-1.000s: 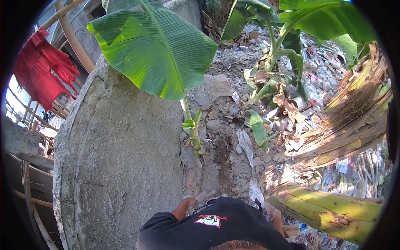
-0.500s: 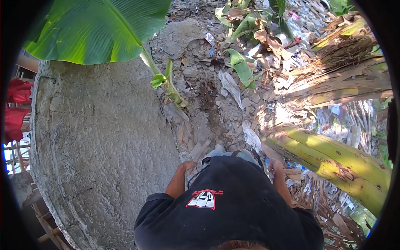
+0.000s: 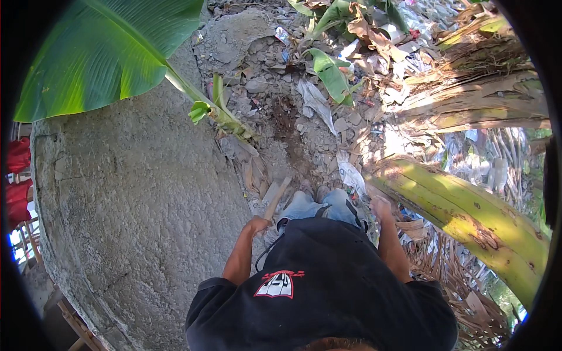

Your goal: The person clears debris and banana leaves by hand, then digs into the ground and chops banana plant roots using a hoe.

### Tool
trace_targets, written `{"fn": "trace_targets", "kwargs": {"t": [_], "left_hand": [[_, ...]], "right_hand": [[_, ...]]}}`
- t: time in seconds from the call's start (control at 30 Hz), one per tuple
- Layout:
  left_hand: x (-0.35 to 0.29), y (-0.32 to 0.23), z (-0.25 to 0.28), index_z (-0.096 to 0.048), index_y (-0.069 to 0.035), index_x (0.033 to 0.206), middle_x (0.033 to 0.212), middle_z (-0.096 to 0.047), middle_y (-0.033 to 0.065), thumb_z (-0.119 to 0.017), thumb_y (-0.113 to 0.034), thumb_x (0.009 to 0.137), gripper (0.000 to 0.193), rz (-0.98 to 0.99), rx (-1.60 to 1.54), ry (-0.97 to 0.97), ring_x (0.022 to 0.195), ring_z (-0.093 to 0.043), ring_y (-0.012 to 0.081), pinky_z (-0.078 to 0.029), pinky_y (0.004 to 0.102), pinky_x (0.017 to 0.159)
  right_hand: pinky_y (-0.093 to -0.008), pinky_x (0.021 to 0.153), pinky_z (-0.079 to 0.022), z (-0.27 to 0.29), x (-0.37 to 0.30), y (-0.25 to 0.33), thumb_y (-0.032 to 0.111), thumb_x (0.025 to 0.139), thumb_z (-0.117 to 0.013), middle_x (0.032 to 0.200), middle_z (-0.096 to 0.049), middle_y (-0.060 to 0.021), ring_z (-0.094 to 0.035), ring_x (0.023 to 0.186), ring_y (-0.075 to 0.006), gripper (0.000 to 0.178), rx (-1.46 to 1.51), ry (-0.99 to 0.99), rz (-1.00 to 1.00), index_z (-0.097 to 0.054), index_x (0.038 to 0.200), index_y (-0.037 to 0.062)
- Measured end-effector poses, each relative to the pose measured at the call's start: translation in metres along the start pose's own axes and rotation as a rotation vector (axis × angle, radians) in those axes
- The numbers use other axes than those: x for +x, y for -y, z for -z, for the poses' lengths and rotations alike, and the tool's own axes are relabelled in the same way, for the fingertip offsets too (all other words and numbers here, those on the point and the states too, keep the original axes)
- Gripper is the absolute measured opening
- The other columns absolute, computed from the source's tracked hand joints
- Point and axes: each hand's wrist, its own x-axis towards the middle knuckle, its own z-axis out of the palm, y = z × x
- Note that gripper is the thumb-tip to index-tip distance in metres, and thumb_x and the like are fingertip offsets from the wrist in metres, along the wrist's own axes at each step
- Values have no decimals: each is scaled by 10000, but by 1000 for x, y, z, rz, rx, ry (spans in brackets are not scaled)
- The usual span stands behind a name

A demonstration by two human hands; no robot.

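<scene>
My left hand (image 3: 256,224) is closed around the lower end of a light brown wooden stick (image 3: 277,199). The stick slants up and to the right, above rubble beside the concrete wall; whether it belongs to a longer tool does not show. My right hand (image 3: 381,208) hangs over littered ground, nearest the base of a thick yellow-green banana trunk (image 3: 462,207). Blur hides how its fingers are set and whether anything is in them. Between the two hands are my legs in blue jeans (image 3: 322,205), with both shoes on the dirt.
On the left stands a rough concrete wall (image 3: 140,199). A broad banana leaf (image 3: 117,52) overhangs it from a cut young stem (image 3: 225,114). Ahead runs a strip of dark dug soil (image 3: 287,126) among stones and plastic scraps. Dried banana trunks (image 3: 474,102) lie at right.
My view has shifted, showing more of my legs and shoes. The left hand and its stick now show more clearly; the right hand has moved slightly up and forward.
</scene>
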Motion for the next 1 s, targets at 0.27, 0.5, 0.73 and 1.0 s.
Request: {"fn": "trace_targets", "kwargs": {"t": [0.27, 0.5, 0.73, 1.0], "left_hand": [[-143, -55, -18, -619, 51, 885, 673, -607, 153, -681, -274, 722, 368, 17, 160, -131, 611, -603, 264, -458, 394, 582], [-213, -87, -67, -579, 27, 1020, 794, -624, 230, -692, -293, 742, 439, -56, 224, -261, 767, -631, 361, -475, 429, 708], [-184, -63, -124, -529, -45, 1007, 886, -596, 243, -623, -254, 818, 296, -298, 143, -301, 773, -622, 415, -490, 484, 592], [-65, -6, -147, -512, -65, 1059, 845, -631, 250, -667, -266, 730, 415, -128, 96, -386, 793, -609, 444, -498, 504, 684]], "right_hand": [[-284, 651, -486, -140, 6, 62, 308, 815, -638, 972, -663, -99, -600, 752, -146, 463, -227, 279, -5, -590, 1169, 13], [-416, 865, -465, -276, 16, 46, 491, 754, -669, 998, -621, -138, -582, 948, -272, 552, -226, 503, -407, -623, 1016, 7], [-336, 400, -433, -300, 37, 17, 49, 794, -596, 640, -501, -72, -498, 453, -203, 203, 406, 429, -381, -500, 970, 18], [-281, 382, -402, -329, 67, 50, 85, 757, -627, 628, -449, -32, -476, 455, -133, 302, 397, 257, -106, -386, 937, 62]]}}
